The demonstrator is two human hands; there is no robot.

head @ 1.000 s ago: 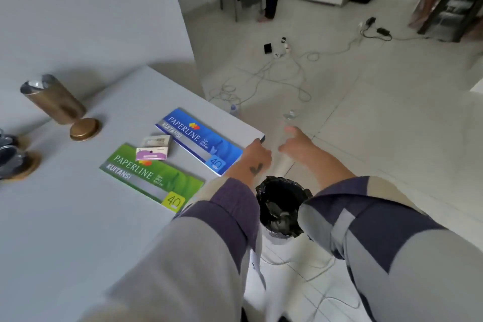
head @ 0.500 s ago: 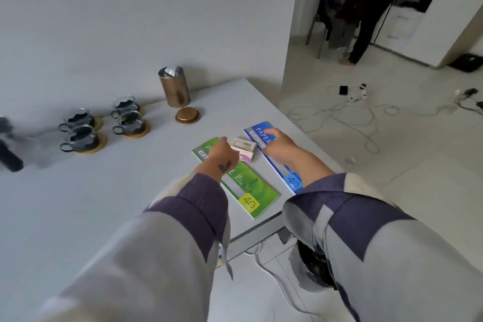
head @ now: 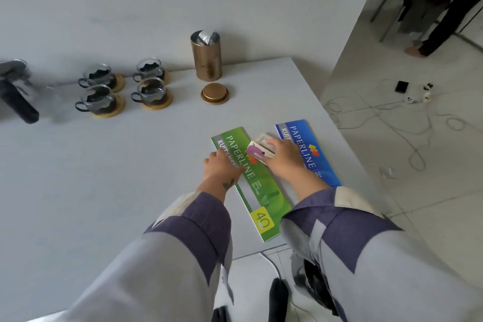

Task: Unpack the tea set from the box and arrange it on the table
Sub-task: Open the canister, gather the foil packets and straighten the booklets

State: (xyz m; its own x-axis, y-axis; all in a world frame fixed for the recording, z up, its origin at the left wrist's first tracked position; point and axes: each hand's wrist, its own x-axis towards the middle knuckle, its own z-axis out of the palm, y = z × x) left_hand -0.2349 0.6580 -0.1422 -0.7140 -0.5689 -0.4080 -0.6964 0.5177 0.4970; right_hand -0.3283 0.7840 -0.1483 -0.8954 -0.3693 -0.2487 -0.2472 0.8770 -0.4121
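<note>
Head view, looking down along two sleeved arms onto a pale grey tabletop (head: 91, 178). The left hand (head: 219, 166) rests on the left edge of a green receipt book (head: 251, 185), fingers bent down onto the cover; whether it grips the edge cannot be told. The right hand (head: 283, 158) lies over a small purple-and-white packet (head: 258, 151) that sits across the green book and beside a blue receipt book (head: 305, 149); it seems to press or hold the packet, probably to clear this stationery aside.

The tea set stands well apart, near the back wall: four glass cups (head: 122, 86), each on a wooden coaster, grouped two by two. To their right stands an open bronze tin (head: 206, 57) with a foil bag inside, its lid (head: 214, 93) lying flat in front. At far left a blurred dark handle (head: 18, 102), perhaps a teapot. No box is in view. Beyond the tabletop's right edge, cables (head: 392, 117) trail on the floor.
</note>
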